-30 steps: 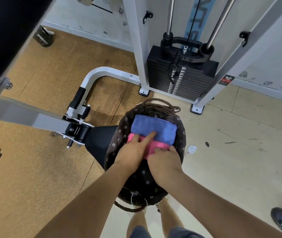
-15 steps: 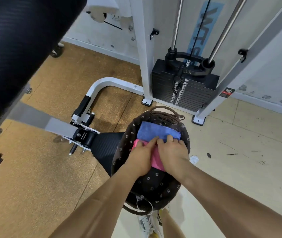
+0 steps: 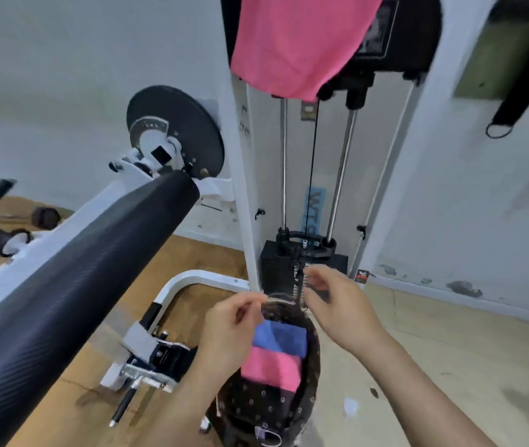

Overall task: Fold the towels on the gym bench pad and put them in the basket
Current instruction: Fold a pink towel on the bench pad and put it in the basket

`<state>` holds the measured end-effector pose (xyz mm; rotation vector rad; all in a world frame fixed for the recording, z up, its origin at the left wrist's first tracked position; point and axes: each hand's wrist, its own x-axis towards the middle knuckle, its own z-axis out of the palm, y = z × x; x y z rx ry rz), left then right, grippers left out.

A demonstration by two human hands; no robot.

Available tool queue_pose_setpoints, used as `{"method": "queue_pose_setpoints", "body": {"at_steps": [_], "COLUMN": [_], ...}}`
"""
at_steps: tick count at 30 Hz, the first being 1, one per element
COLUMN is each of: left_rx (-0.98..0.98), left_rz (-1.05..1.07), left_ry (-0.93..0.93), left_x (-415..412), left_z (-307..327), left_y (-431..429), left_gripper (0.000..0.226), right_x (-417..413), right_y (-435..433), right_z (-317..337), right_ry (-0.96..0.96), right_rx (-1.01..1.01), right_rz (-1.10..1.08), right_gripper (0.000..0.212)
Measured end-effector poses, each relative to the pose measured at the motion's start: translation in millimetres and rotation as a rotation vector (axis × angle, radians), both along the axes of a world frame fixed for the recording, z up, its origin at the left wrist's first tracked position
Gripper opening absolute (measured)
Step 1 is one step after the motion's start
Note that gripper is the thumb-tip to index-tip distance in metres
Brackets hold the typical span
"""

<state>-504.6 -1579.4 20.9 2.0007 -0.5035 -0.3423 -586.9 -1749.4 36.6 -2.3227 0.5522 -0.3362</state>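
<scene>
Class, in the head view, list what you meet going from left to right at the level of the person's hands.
black roller pad → left hand → blue towel → right hand

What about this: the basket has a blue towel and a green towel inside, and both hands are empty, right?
No: the head view shows the basket holds a blue towel and a pink towel, not green. The left hand and right hand are empty.

left hand (image 3: 231,321), right hand (image 3: 337,304) empty | blue towel (image 3: 281,337), pink towel (image 3: 273,369) in basket (image 3: 256,409)
</scene>
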Motion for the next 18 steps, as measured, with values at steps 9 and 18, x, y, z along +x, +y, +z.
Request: {"method": "queue_pose_setpoints", "body": {"at_steps": [9, 18], "left_rx": [-0.114, -0.158], "left_rz": [-0.137, -0.127], "left_ry": [-0.342, -0.617], "left_x": [7, 62], "left_z": [148, 227], "left_y": [-44, -169], "left_gripper": [0.032, 0.022], "right_x": [-7, 53], "right_y": [-43, -168], "right_z": [144, 233], "right_ry": [-0.356, -0.198], "right_rx": [-0.093, -0.636], "right_rz": [-0.039, -0.046], "right_gripper": [0.043, 0.065]}}
